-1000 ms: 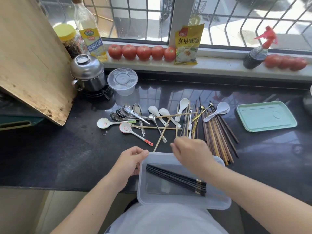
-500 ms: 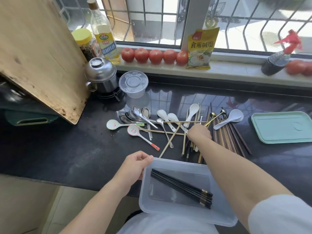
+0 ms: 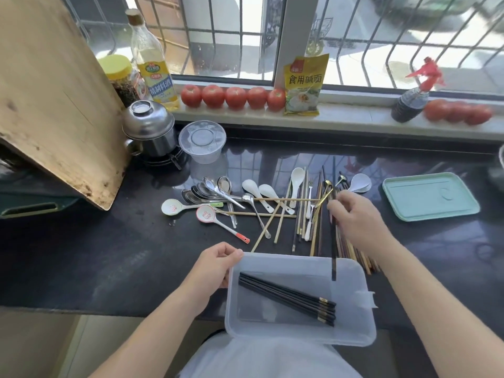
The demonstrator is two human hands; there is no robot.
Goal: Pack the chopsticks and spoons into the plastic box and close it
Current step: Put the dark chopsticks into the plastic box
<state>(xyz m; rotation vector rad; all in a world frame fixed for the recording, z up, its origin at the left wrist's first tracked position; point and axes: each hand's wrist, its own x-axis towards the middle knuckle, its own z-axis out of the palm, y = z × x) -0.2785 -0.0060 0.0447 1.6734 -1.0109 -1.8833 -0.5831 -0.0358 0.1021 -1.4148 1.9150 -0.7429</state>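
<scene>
1. Since the earlier frame, the right hand (image 3: 354, 216) has pulled back from the pile, fingers pinching a long black chopstick (image 3: 333, 241).
2. Its long axis runs near-to-far, its near tip over the clear plastic box (image 3: 354, 336)'s far rim.
3. The left hand (image 3: 210, 266) grips that box's left corner.

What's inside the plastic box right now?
The plastic box holds a bundle of black chopsticks lying diagonally. The right hand holds another black chopstick with its tip over the rim. No spoons inside; nothing looks hidden.
</scene>
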